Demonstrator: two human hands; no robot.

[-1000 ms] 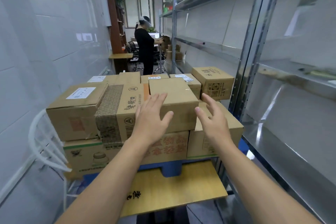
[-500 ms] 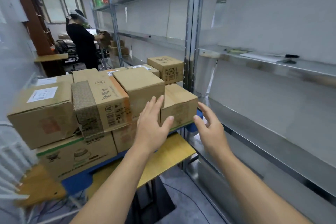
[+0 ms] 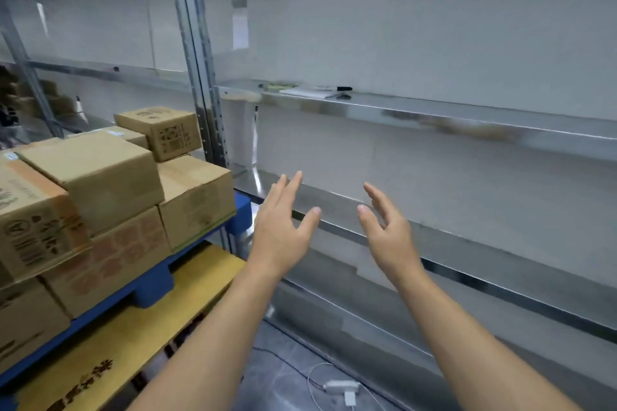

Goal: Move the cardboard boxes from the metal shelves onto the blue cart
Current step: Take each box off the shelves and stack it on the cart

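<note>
- The cardboard boxes (image 3: 100, 173) sat on the blue cart (image 3: 242, 215) at the left of the view, at least 6 of them in 2 or 3 layers and packed close, the smallest on top at the back.
- The cart rested over a yellow board (image 3: 150, 320), just beside an upright of the metal shelves (image 3: 434, 117).
- The left hand (image 3: 283, 237) and the right hand (image 3: 390, 240) were raised side by side in front of the lower shelf. Both had their fingers spread wide and straight, held nothing and touched nothing.
- The 2 shelf levels straight ahead showed no boxes. Only some papers (image 3: 307, 92) and a dark pen (image 3: 344, 88) lay on the upper one.
- At the far left, brown shapes (image 3: 30, 100) in a further bay looked like more boxes, though they were too blurred to be sure.
- Judged from this, the bay in front was done and the load was mostly on the cart. What was left, if anything, was probably in bays out of clear sight.
- A white cable (image 3: 340, 387) lay on the floor below.
</note>
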